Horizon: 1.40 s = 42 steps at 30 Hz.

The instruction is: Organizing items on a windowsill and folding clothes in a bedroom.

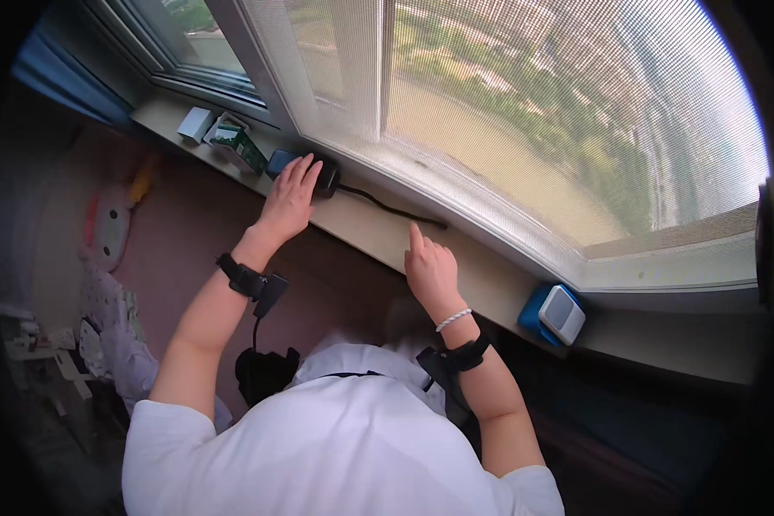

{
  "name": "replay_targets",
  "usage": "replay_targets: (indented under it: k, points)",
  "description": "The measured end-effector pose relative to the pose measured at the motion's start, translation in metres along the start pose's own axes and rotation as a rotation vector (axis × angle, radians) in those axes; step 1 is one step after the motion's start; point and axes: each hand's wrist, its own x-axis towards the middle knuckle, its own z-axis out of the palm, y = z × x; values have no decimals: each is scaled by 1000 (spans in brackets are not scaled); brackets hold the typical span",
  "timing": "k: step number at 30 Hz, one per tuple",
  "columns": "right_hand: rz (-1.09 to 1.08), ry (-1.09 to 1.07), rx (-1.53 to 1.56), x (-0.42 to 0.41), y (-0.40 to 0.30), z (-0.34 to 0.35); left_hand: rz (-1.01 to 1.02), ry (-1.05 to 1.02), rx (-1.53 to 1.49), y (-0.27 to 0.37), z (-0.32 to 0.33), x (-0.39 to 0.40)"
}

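Note:
On the windowsill (361, 216), a black device (327, 178) with a dark blue part (278, 161) lies against the window frame. My left hand (290, 193) rests over it with the fingers stretched out, hiding its middle. A black cord (387, 208) leaves the device's right side and runs along the sill. Near the cord's far end is my right hand (431, 264), its index finger pointing out and the other fingers curled. Nothing shows in its grasp. Whether that fingertip touches the cord cannot be made out.
Left along the sill stand a small white box (195, 124) and an opened green-and-white carton (238, 147). A blue-and-white object (558, 314) stands at the right. Behind the sill is a screened window (490, 129); a blue curtain (64, 77) hangs at far left.

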Motion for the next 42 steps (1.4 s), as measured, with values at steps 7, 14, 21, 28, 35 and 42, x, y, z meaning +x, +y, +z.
replay_targets:
  k: [7,14,21,28,35,42]
  points:
    - [67,88,-242,38,-1,32,79,10,113,-31,20,26]
    - [96,-1,-281,54,6,30,71,18,93,-26,11,35]
    - [7,76,-113,42,1,-3,-27,106,-150,14,-32,18]
    - [92,-69,638,28,-3,-82,-171,232,-622,72,-58,-3]
    - [-30,30,820,17,8,-101,-222,184,-913,98,-35,-10]
    - [18,93,873,9,18,-112,-182,161,-1000,109,-2,-9]
